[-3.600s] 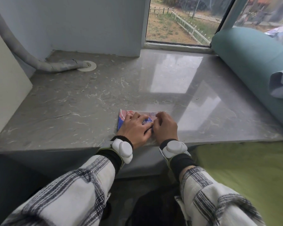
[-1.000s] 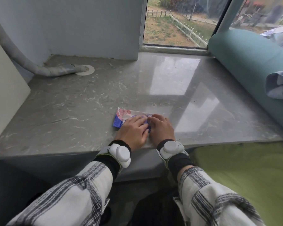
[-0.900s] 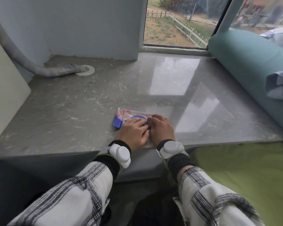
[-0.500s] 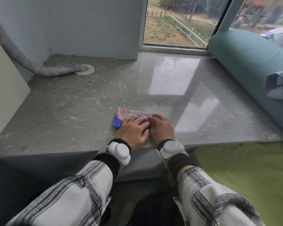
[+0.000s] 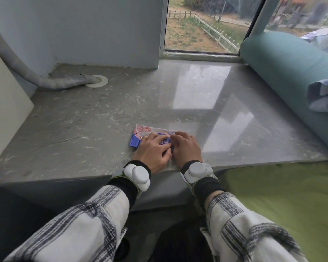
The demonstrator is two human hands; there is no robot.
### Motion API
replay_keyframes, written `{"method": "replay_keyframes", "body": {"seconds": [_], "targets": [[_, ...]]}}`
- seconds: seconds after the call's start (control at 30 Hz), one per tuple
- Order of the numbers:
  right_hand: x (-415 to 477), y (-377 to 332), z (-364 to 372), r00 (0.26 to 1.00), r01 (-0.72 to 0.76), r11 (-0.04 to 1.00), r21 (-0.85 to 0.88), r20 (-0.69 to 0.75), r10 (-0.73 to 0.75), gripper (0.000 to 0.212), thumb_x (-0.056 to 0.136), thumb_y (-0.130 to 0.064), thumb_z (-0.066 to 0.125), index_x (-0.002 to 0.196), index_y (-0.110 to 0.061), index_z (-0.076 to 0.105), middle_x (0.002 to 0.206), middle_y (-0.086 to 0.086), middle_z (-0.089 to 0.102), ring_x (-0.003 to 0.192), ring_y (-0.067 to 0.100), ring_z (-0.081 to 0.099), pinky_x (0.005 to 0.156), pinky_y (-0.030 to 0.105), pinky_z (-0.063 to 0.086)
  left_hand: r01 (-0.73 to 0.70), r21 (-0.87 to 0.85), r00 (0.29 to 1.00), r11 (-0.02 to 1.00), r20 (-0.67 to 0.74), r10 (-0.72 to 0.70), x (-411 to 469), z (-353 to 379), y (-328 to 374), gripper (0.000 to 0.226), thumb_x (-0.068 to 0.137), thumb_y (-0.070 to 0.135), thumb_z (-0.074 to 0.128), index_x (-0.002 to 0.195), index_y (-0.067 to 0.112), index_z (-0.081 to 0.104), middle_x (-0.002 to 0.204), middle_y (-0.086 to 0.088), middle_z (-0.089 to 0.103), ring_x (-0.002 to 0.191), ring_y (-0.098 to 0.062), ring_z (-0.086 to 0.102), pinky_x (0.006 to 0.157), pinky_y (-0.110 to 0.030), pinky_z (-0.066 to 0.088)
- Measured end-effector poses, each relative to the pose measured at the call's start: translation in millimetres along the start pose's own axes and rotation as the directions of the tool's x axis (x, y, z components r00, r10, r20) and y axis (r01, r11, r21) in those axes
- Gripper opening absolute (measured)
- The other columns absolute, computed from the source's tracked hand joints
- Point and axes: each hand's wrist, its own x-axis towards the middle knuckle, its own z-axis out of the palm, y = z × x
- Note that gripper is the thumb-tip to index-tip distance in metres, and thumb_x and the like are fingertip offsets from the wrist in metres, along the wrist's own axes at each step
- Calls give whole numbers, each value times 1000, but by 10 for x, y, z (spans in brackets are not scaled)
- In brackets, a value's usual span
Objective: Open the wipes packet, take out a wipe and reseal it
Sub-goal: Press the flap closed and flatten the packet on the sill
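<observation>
**Both hands flat on the wipes packet**

Where the grey marble sill point(image 5: 102, 118) meets the window, a pipe point(image 5: 45, 82) lies far left. Nearer, the left hand point(image 5: 152, 151) and right hand point(image 5: 186, 148) press fingers-down, side by side, on the wipes packet point(image 5: 140, 134), whose end pokes out left.

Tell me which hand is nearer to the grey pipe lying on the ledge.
Left. The left hand lies on the wipes packet on the side towards the grey pipe, which is far off at the back left; the right hand sits beside it, farther away.
</observation>
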Motion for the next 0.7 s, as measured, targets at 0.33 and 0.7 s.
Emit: {"method": "replay_keyframes", "body": {"seconds": [0.33,0.7], "targets": [[-13,-14,-28,1000,-6,999,35,3,6,27,84,-16,51,106,-23,65,126,1,57,107,29,49,94,35,43,12,21,1000,1000,14,-13,9,10,27,45,83,35,35,101,15,70,114,-7,66,103,-30,54,81,-44,43],[-9,-16,-27,1000,-7,1000,28,8,7,24,85,-17,50,103,-24,65,126,1,57,107,30,49,94,35,43,15,11,1000,1000,-8,-15,-5,-1,33,42,83,35,37,93,14,72,110,-9,67,100,-31,55,81,-45,44]]}}
